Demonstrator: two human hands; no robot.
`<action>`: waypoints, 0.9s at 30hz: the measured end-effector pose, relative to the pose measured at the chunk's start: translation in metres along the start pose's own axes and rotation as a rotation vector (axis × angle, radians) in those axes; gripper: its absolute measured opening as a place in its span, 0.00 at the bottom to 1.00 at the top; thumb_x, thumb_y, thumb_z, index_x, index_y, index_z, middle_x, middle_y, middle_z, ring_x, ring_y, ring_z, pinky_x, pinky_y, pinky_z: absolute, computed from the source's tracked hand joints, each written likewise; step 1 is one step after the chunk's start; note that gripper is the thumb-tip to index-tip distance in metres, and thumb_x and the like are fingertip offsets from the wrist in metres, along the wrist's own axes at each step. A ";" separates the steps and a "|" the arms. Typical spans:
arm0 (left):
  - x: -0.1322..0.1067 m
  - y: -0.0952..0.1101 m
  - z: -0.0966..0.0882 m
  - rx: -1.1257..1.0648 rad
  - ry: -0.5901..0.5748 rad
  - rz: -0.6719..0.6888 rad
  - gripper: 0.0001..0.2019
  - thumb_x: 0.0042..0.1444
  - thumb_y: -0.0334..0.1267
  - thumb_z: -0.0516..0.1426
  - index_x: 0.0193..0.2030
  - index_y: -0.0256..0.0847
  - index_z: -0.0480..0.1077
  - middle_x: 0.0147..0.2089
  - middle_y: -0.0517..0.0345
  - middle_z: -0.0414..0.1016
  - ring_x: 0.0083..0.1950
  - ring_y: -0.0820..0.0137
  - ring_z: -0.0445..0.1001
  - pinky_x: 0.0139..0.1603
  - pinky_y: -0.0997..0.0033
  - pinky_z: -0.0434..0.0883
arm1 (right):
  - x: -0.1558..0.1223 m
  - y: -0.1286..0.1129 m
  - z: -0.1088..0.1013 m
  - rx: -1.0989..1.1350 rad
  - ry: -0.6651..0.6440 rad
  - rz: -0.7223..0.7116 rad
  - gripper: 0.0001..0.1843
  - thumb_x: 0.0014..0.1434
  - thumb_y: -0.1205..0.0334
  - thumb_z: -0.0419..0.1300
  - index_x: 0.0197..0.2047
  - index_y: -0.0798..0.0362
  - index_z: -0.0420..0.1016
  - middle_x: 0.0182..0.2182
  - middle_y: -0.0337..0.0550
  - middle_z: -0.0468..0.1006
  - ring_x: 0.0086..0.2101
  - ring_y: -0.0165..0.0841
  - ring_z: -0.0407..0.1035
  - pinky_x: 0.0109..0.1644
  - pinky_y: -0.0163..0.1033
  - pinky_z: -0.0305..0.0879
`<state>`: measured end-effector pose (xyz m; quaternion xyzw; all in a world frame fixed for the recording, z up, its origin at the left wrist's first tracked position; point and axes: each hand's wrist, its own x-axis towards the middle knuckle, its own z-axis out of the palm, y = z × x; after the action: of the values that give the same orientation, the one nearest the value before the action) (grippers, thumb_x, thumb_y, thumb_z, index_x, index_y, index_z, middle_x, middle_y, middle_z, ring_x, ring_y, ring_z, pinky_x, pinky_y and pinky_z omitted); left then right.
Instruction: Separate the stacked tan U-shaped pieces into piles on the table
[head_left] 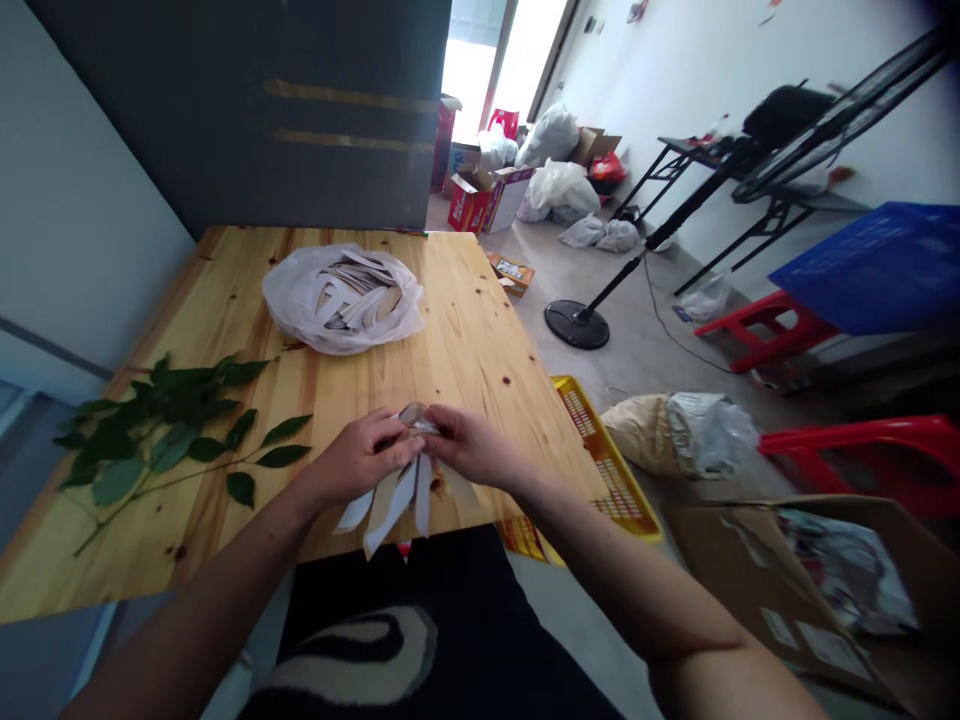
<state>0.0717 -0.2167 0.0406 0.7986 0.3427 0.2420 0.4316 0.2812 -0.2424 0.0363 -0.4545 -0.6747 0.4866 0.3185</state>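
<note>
Pine table, leafy branch, paper strips, cluttered floor

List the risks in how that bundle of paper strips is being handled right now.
1. The paper strips fan out loosely below the left hand and right hand, which pinch them only at the top, so one may slip free.
2. They hang right at the near edge of the wooden table, so a dropped strip would likely fall off it.
</note>
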 end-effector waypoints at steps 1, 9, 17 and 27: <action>0.001 -0.002 0.001 -0.011 0.002 -0.004 0.16 0.64 0.47 0.55 0.28 0.42 0.71 0.32 0.59 0.68 0.38 0.66 0.70 0.42 0.66 0.68 | -0.001 -0.002 0.002 -0.040 0.024 -0.020 0.10 0.63 0.55 0.60 0.32 0.51 0.69 0.30 0.37 0.72 0.32 0.31 0.65 0.36 0.36 0.60; -0.005 -0.007 0.005 -0.290 0.169 -0.159 0.16 0.62 0.49 0.57 0.30 0.41 0.75 0.34 0.57 0.73 0.39 0.66 0.72 0.44 0.68 0.69 | -0.010 0.003 0.013 0.336 0.198 0.068 0.15 0.61 0.48 0.65 0.32 0.50 0.70 0.27 0.36 0.71 0.30 0.30 0.65 0.35 0.37 0.61; -0.014 -0.011 -0.013 -0.542 0.417 -0.427 0.23 0.53 0.62 0.63 0.31 0.40 0.75 0.26 0.62 0.71 0.26 0.73 0.63 0.26 0.75 0.61 | -0.020 0.013 -0.012 0.685 0.495 0.139 0.18 0.52 0.47 0.74 0.32 0.49 0.74 0.29 0.34 0.73 0.30 0.27 0.65 0.38 0.35 0.64; -0.015 -0.020 -0.015 -0.546 0.508 -0.548 0.28 0.37 0.66 0.69 0.30 0.40 0.79 0.27 0.59 0.76 0.28 0.70 0.67 0.27 0.74 0.66 | -0.016 0.052 -0.084 0.404 0.376 0.330 0.21 0.47 0.47 0.74 0.34 0.50 0.72 0.28 0.34 0.71 0.27 0.28 0.63 0.31 0.35 0.58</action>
<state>0.0454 -0.2122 0.0293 0.4511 0.5599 0.3882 0.5765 0.3760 -0.2205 0.0140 -0.5675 -0.4109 0.5631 0.4383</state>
